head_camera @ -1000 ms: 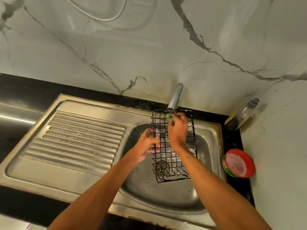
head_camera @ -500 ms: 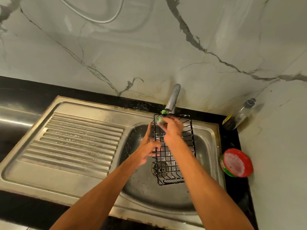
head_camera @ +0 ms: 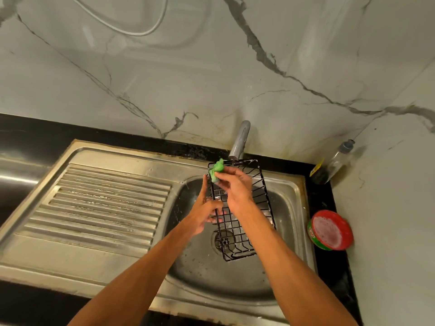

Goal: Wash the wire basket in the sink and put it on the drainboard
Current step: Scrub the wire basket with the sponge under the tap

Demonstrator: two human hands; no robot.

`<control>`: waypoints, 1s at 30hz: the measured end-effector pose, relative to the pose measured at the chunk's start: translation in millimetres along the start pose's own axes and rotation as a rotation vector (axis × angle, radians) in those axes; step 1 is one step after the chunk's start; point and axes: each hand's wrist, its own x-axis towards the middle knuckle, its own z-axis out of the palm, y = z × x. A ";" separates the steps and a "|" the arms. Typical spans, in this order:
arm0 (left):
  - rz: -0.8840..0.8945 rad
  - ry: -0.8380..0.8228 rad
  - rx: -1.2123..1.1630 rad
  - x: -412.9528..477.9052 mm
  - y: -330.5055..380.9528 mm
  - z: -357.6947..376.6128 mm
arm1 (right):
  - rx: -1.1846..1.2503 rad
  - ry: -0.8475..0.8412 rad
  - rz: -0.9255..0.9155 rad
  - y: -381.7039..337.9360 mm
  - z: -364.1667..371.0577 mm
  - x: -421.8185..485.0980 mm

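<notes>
A black wire basket (head_camera: 256, 184) is held tilted over the steel sink bowl (head_camera: 289, 203), its far end just under the tap. My left hand (head_camera: 207, 212) grips the basket's left side wall. My right hand (head_camera: 233, 187) pinches a green scrub pad (head_camera: 217, 169) against the basket's far left corner. The ribbed drainboard (head_camera: 106, 203) lies to the left of the bowl. The drain (head_camera: 223, 241) shows through the basket's mesh.
The chrome tap (head_camera: 240, 142) rises behind the basket. A red and green dish soap tub (head_camera: 329, 230) sits on the black counter at the right. A clear bottle (head_camera: 334, 163) stands in the back right corner. A marble wall runs behind and to the right.
My right hand has slid the scrub pad leftward along the basket's far rim to its left corner. The basket has tilted slightly, and my left hand stays on its side.
</notes>
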 end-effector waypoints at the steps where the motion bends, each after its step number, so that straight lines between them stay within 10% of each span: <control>1: -0.004 0.000 0.001 0.7 -1.8 -1.4 | -0.065 0.028 -0.077 2.2 0.1 1.7; 6: -0.027 -0.009 -0.006 -1.2 -13.1 3.5 | -0.285 0.291 -0.275 17.6 -4.2 18.7; 10: 0.009 0.002 -0.011 -2.0 -6.6 4.4 | -0.438 0.179 -0.367 25.8 -6.5 12.8; 14: 0.024 0.016 -0.014 -2.4 -1.0 1.4 | -0.354 0.502 -0.485 14.4 -27.2 25.2; 19: 0.021 0.013 0.023 -5.4 0.8 4.2 | -0.503 0.248 -0.564 29.1 -6.0 15.9; 23: 0.021 0.045 0.021 -9.4 4.7 -3.7 | -0.321 0.542 -0.539 18.1 -15.9 28.2; 27: 0.021 0.061 0.055 -10.4 2.9 -7.8 | -0.614 0.092 -0.608 31.1 -2.5 14.0; 30: 0.074 0.115 0.078 -18.6 15.3 -6.9 | -0.819 0.257 -0.742 22.0 -20.0 26.1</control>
